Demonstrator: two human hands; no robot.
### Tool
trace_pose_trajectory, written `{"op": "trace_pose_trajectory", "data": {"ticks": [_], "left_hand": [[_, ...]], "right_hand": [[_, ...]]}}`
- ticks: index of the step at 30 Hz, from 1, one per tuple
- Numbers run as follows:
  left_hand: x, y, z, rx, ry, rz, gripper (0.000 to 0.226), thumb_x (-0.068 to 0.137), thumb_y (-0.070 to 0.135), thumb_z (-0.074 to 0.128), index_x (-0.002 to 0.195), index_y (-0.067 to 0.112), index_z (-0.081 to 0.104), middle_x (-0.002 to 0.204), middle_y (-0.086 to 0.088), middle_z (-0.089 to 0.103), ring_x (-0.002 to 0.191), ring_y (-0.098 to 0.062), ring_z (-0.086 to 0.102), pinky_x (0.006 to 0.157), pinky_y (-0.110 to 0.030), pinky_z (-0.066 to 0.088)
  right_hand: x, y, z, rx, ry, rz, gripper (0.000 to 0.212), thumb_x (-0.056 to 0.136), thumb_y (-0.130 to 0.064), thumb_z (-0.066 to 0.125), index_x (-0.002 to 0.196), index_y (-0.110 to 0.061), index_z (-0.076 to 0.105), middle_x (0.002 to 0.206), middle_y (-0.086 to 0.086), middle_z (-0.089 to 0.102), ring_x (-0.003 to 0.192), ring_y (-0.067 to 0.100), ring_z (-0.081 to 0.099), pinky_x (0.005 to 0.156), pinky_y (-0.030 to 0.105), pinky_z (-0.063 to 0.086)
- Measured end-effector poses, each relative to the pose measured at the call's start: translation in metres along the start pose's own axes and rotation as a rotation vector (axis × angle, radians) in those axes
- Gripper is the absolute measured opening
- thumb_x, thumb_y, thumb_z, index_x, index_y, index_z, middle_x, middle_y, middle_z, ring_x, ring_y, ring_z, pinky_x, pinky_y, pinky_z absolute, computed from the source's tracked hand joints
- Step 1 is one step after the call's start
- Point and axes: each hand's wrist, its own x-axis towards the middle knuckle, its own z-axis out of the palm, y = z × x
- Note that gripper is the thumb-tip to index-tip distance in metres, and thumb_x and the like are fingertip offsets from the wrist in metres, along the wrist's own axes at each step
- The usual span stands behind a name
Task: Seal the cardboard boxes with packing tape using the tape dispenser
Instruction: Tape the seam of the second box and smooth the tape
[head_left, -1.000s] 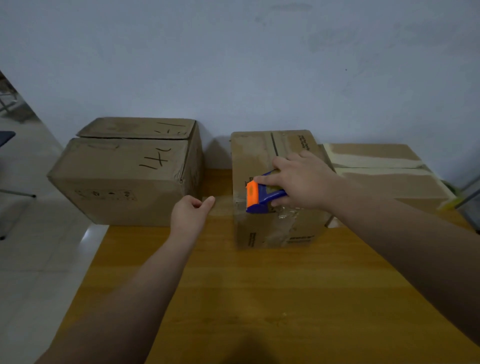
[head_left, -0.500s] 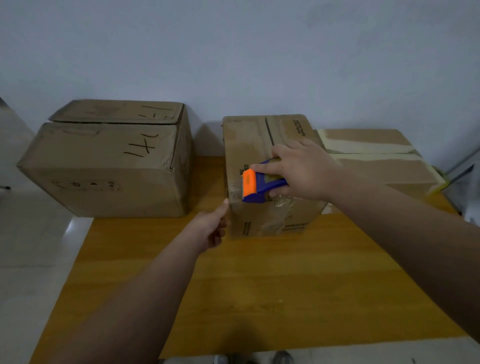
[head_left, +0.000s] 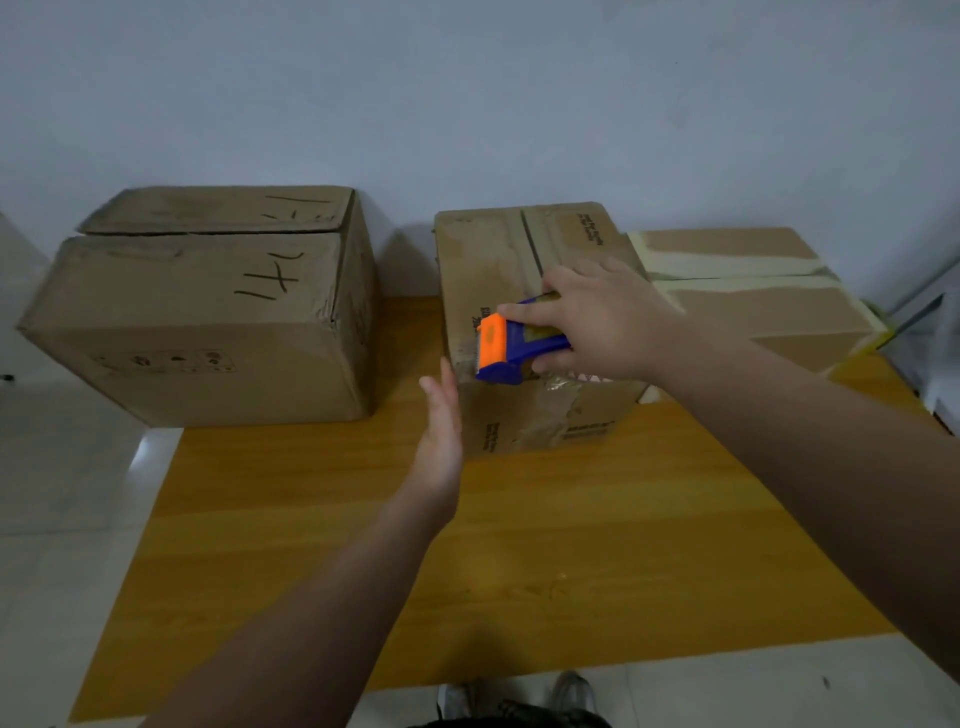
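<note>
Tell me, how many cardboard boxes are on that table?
3. A large box at the left, a middle box under the tape dispenser, and a taped box at the right, partly hidden.

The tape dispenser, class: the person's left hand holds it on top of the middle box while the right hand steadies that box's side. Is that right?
Not quite: the hands are swapped. In the head view the right hand holds the tape dispenser on the middle box, while the left hand, open, is at that box's side.

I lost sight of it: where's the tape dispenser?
In the head view, the tape dispenser is in the right hand, on the middle box's front top edge.
</note>
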Motion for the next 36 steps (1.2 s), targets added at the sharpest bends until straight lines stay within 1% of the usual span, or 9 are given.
{"op": "trace_pose_trajectory", "data": {"ticks": [3, 5, 9, 11, 13, 18, 27, 31, 36], "left_hand": [[-0.001, -0.017, -0.008, 0.141, -0.046, -0.107, 0.064, 0.089, 0.071, 0.005, 0.147, 0.045, 0.011, 0.159, 0.009, 0.007, 0.146, -0.021, 0.004, 0.116, -0.05, 0.005], [-0.003, -0.014, -0.015, 0.295, -0.044, -0.099, 0.061, 0.093, 0.064, 0.003, 0.148, 0.041, 0.013, 0.159, 0.008, 0.008, 0.146, -0.021, 0.006, 0.114, -0.049, 0.008], [0.014, 0.011, -0.035, 0.46, 0.054, 0.186, 0.05, 0.101, 0.039, 0.034, 0.149, 0.039, 0.017, 0.159, 0.011, 0.001, 0.145, -0.016, 0.004, 0.114, -0.043, 0.014], [0.025, 0.022, -0.044, 0.619, 0.029, 0.358, 0.063, 0.098, 0.017, 0.046, 0.149, 0.037, 0.015, 0.159, 0.01, -0.003, 0.145, -0.014, -0.001, 0.116, -0.041, 0.013], [0.033, 0.027, -0.05, 0.828, -0.022, 0.498, 0.071, 0.094, 0.01, 0.051, 0.15, 0.034, 0.013, 0.159, 0.006, -0.003, 0.145, -0.015, -0.006, 0.118, -0.042, 0.012], [0.048, 0.032, -0.053, 1.16, -0.028, 0.64, 0.069, 0.092, 0.02, 0.056, 0.15, 0.027, 0.019, 0.159, 0.001, 0.011, 0.146, -0.018, -0.003, 0.118, -0.041, 0.001], [0.061, 0.031, -0.043, 1.325, 0.039, 0.72, 0.085, 0.079, 0.028, 0.072, 0.148, 0.019, 0.023, 0.159, 0.0, 0.012, 0.146, -0.016, 0.001, 0.118, -0.038, 0.0], [0.061, 0.032, -0.046, 1.356, 0.06, 0.805, 0.081, 0.079, 0.034, 0.072, 0.146, 0.016, 0.031, 0.156, -0.001, 0.023, 0.144, -0.019, 0.017, 0.116, -0.039, 0.011], [0.051, 0.032, -0.056, 1.231, 0.193, 1.034, 0.035, 0.078, 0.021, 0.075, 0.111, 0.011, 0.067, 0.12, -0.007, 0.064, 0.114, -0.027, 0.058, 0.094, -0.045, 0.042]], "right_hand": [[0.0, 0.0, 0.001, 0.004, 0.0, 0.007, 0.068, 0.09, -0.059, 0.047, 0.149, -0.041, 0.018, 0.134, 0.006, 0.042, 0.121, 0.026, 0.042, 0.1, 0.038, 0.031], [0.0, 0.0, 0.001, 0.001, -0.003, 0.003, 0.069, 0.09, -0.059, 0.047, 0.149, -0.041, 0.017, 0.135, 0.006, 0.042, 0.122, 0.026, 0.041, 0.1, 0.038, 0.031], [0.0, 0.0, -0.001, 0.018, -0.018, 0.0, 0.069, 0.09, -0.058, 0.047, 0.149, -0.041, 0.016, 0.134, 0.005, 0.041, 0.121, 0.025, 0.041, 0.1, 0.037, 0.03], [0.001, 0.0, -0.001, 0.013, -0.02, -0.003, 0.069, 0.09, -0.059, 0.047, 0.149, -0.041, 0.016, 0.133, 0.005, 0.041, 0.121, 0.025, 0.041, 0.1, 0.037, 0.03], [0.001, 0.0, 0.0, 0.001, -0.022, -0.003, 0.069, 0.09, -0.059, 0.046, 0.149, -0.041, 0.015, 0.133, 0.006, 0.042, 0.12, 0.025, 0.042, 0.099, 0.037, 0.031], [0.001, 0.0, 0.001, 0.006, -0.025, 0.005, 0.069, 0.09, -0.059, 0.045, 0.149, -0.042, 0.015, 0.134, 0.006, 0.042, 0.121, 0.025, 0.041, 0.1, 0.038, 0.031], [0.001, -0.001, 0.001, 0.016, -0.036, 0.02, 0.068, 0.09, -0.06, 0.044, 0.149, -0.042, 0.016, 0.134, 0.006, 0.041, 0.121, 0.025, 0.041, 0.099, 0.038, 0.031], [0.001, -0.001, 0.002, 0.04, -0.039, 0.024, 0.068, 0.09, -0.059, 0.046, 0.149, -0.041, 0.017, 0.134, 0.006, 0.041, 0.121, 0.025, 0.04, 0.099, 0.038, 0.031], [0.001, -0.001, 0.003, 0.072, -0.027, 0.025, 0.067, 0.09, -0.058, 0.047, 0.149, -0.041, 0.019, 0.133, 0.005, 0.042, 0.119, 0.024, 0.041, 0.098, 0.037, 0.031]]}}
